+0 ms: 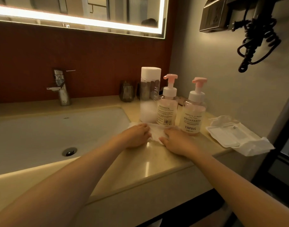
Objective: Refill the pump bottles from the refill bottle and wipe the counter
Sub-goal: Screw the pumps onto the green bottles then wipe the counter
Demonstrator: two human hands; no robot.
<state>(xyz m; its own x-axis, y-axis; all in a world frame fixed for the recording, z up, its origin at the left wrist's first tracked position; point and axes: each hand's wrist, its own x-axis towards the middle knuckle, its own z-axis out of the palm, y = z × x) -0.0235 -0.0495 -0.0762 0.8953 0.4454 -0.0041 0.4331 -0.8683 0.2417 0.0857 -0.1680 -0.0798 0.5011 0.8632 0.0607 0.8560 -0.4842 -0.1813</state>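
Observation:
A white wipe (155,134) lies flat on the beige counter (150,163), just in front of the bottles. My left hand (135,135) rests on its left part and my right hand (176,141) on its right part, with my fingers lying on the cloth. Behind the wipe stands a tall clear refill bottle (149,95) with a white cap. Right of it are two pump bottles with pink pumps, one (167,105) turned label-back, the other (193,112) reading YAPING. Both pumps are on.
A white sink basin (42,136) with drain and a chrome faucet (62,88) fills the left. A dark glass tumbler (126,91) stands at the back wall. A wipes packet (229,133) lies at the counter's right end. A coiled black cord (256,40) hangs on the right wall.

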